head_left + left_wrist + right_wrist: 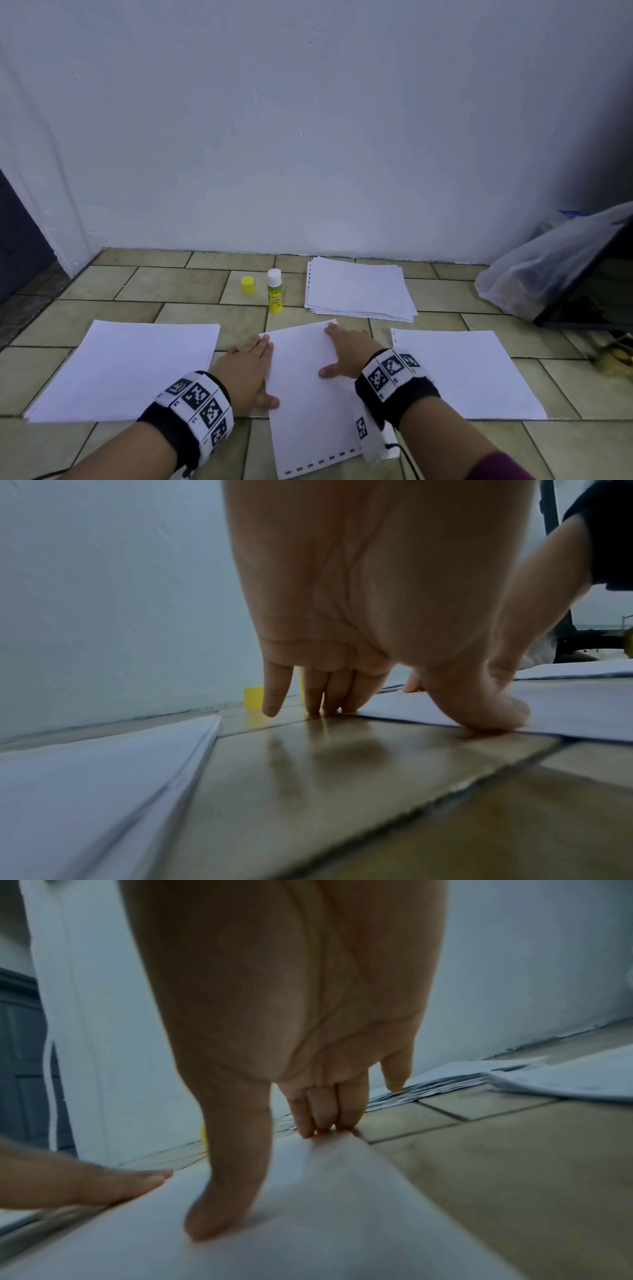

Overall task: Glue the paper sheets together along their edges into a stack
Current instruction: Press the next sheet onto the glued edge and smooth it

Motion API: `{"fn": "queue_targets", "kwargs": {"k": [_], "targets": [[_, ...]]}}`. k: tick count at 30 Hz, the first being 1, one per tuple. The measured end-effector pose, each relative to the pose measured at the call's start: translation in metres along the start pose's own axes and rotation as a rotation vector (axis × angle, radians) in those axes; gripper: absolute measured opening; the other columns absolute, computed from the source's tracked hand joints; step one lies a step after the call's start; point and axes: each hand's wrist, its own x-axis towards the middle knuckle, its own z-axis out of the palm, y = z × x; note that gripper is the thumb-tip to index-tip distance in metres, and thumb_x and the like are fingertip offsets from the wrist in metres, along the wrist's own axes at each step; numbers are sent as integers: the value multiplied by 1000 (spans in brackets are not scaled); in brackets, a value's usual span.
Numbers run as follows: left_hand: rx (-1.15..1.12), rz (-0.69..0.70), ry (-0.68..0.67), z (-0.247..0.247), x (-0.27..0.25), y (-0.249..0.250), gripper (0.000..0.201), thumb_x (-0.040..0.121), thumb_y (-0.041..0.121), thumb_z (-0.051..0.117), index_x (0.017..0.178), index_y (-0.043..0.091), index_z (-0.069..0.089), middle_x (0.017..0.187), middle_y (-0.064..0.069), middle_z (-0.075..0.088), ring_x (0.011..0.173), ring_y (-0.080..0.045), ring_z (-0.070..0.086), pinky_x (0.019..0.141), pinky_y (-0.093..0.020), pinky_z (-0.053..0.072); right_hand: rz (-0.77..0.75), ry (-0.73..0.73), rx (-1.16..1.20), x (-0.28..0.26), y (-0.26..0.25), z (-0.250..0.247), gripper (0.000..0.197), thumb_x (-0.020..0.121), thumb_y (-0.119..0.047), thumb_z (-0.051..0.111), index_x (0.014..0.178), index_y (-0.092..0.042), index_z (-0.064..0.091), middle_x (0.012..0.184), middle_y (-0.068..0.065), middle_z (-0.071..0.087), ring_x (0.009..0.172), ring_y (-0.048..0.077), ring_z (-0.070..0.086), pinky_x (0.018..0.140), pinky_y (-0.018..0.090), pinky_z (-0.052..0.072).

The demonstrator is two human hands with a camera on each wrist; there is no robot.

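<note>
Tiled floor (pixel 191 291) under a pale wall (pixel 308 137) — your left hand (pixel 245 368) and right hand (pixel 346 353) press flat, fingers straight, on the middle sheet (pixel 305 394).

A tiled floor (pixel 191 311) of beige tiles with dark grout is seen across the lower half of the frame. Four lots of white paper are laid on it: a stack at lower left (pixel 126 370), a single sheet at lower centre (pixel 305 394), a sheet at lower right (pixel 462 370) and a fanned pile at centre (pixel 359 289). An upright glue stick (pixel 274 291) and a yellow cap (pixel 248 285) are stood left of that pile. A plastic bag (pixel 534 274) is slumped at right.
</note>
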Motion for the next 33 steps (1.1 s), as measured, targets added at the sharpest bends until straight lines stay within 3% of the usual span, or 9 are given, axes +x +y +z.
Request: {"fn": "queue_targets", "kwargs": {"k": [3, 5, 7, 11, 16, 18, 21, 25, 33], "targets": [[61, -6, 15, -10, -1, -3, 88, 86, 66, 50, 149, 8, 28, 157, -9, 22, 144, -22, 20, 115, -39, 23, 3, 6, -104, -2, -6, 1, 90, 81, -45, 70, 148, -13, 20, 153, 7, 27, 140, 24, 27, 116, 48, 15], [111, -31, 82, -18, -1, -4, 70, 86, 69, 45, 123, 12, 56, 132, -5, 50, 125, -22, 41, 99, -36, 35, 34, 8, -219, -6, -15, 1, 85, 82, -44, 69, 148, -17, 22, 151, 15, 19, 141, 32, 16, 111, 50, 24], [121, -54, 117, -23, -2, -2, 58, 89, 64, 46, 110, 12, 63, 120, -3, 54, 115, -20, 45, 90, -33, 36, 46, 40, -328, -11, -27, 3, 72, 86, -35, 65, 145, -20, 27, 146, 18, 20, 138, 34, 15, 105, 47, 29], [-41, 70, 122, -15, -6, 3, 48, 90, 42, 59, 131, 17, 49, 139, 0, 40, 125, -18, 40, 102, -31, 37, 9, 69, -312, -13, -51, 15, 57, 91, -15, 51, 143, -18, 28, 140, 19, 29, 130, 33, 26, 98, 43, 31], [19, 28, 128, -10, -10, 8, 55, 89, 46, 60, 130, 14, 44, 131, -5, 45, 119, -20, 45, 94, -29, 37, -45, 61, -160, -15, -74, 30, 57, 94, -22, 50, 146, -18, 26, 148, 18, 21, 134, 34, 24, 102, 46, 31], [10, 23, 125, -4, -6, 4, 72, 87, 48, 61, 142, 10, 32, 147, -9, 32, 134, -22, 33, 104, -30, 33, -61, 45, -153, -14, -79, 35, 65, 95, -25, 52, 149, -17, 18, 153, 17, 14, 140, 32, 17, 106, 50, 27], [-43, 22, 23, 12, 2, -4, 97, 90, 51, 57, 154, 8, -2, 161, -9, -7, 149, -22, -2, 120, -40, 16, -151, 20, -98, -13, -82, 33, 84, 92, -24, 57, 152, -15, 0, 160, 7, -7, 147, 23, -4, 115, 56, 10], [-19, 23, -57, 14, 4, -7, 97, 94, 52, 49, 151, 6, -14, 160, -10, -16, 149, -23, -11, 121, -43, 9, -268, -58, -67, -9, -74, 29, 84, 95, -32, 51, 152, -18, -10, 160, -1, -9, 147, 14, -8, 116, 54, -3], [102, -3, -113, 7, -1, -3, 92, 96, 56, 39, 150, 3, -13, 159, -13, -20, 149, -21, -11, 119, -50, 3, -17, -97, -23, -12, -6, 12, 72, 100, -50, 27, 151, -18, -12, 159, -6, -16, 147, 9, -6, 117, 47, -7]]}}
